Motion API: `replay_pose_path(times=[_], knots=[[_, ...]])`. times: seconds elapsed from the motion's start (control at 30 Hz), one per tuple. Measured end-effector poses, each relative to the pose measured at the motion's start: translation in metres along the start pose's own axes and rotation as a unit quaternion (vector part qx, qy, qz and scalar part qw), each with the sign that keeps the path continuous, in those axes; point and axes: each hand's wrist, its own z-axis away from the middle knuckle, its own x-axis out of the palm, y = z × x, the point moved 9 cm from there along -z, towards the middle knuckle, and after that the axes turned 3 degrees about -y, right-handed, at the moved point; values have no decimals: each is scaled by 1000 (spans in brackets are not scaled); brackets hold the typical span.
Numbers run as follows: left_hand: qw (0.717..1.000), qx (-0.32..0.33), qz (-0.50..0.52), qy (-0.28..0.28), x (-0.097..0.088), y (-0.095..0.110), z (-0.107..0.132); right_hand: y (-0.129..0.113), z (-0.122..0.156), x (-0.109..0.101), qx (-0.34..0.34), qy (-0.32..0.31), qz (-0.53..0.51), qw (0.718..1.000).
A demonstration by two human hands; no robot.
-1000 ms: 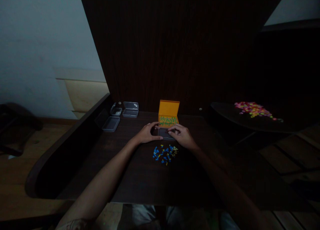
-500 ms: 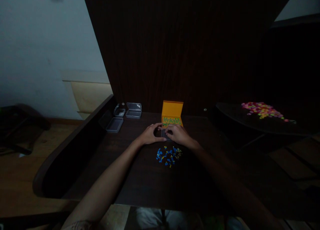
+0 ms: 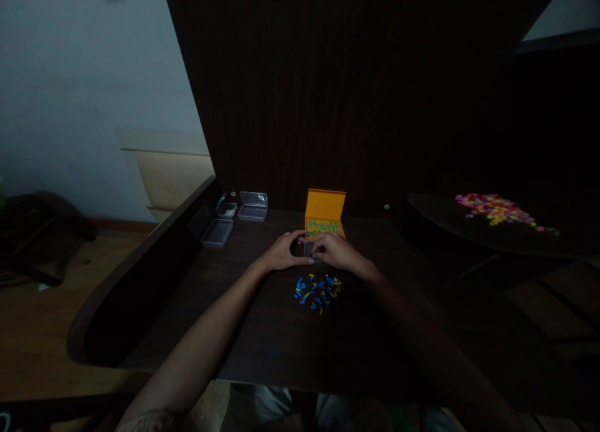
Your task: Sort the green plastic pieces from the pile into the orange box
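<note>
A small clear plastic box (image 3: 308, 249) stands in front of the open orange case (image 3: 325, 202), partly covered by my hands. My left hand (image 3: 282, 252) curves round its left side, thumb along the near edge and fingers at the far edge, steadying it. Over the same box, my right hand (image 3: 335, 251) has its fingertips pinched together and pointing down; whatever is between them is too small and dark to make out. Just nearer to me lies a loose scatter of tiny blue and yellow pieces (image 3: 319, 292). Small green pieces (image 3: 324, 226) sit in the orange case.
Clear lidded boxes (image 3: 253, 213) and a shallow clear tray (image 3: 218, 233) stand at the back left of the dark table (image 3: 262, 344). A raised wooden side (image 3: 140, 276) bounds the left. Pink, red and yellow pieces (image 3: 499, 208) lie on a dark surface at right.
The whole view has shifted slightly. Both hands stay at the clear box, and the right fingertips have barely moved over it.
</note>
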Motion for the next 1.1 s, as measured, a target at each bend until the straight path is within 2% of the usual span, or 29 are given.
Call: replay_pose_path(times=[0.2,0.53,0.97,1.1], knots=[[1000,12,-6,-1,1,0,-1,0,2,-8,19,-10,8,1000],[1000,-2,-2,-2,0,-1,-1,10,-2,4,11,-36,-2,999],[1000,-4,1,-2,0,-3,0,16,-4,6,48,-60,-66,995],[1000,-6,-2,-3,0,-2,0,16,-5,6,44,-48,-78,995]])
